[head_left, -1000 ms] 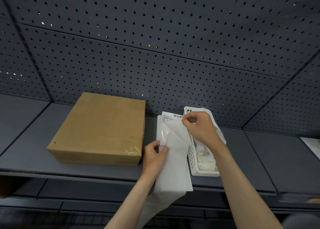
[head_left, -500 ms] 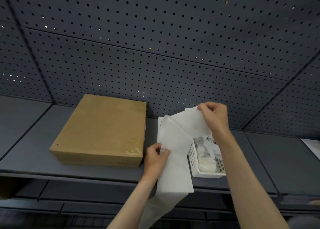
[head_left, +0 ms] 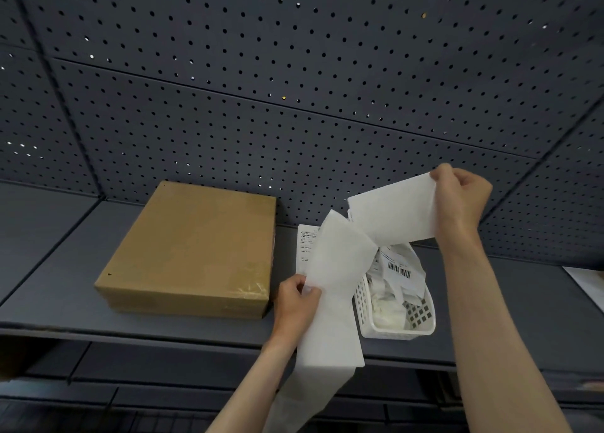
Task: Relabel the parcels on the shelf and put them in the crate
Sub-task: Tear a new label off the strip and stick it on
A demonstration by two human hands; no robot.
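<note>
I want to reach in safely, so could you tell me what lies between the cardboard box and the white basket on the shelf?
In the head view, the left hand pinches a white label strip between the cardboard box and white basket.

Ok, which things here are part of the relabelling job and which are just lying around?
Part of the job:
- brown parcel on the shelf
- white label strip, pinched by left hand and right hand

Lying about:
- white basket of paper scraps
- paper sheet at the far right
</note>
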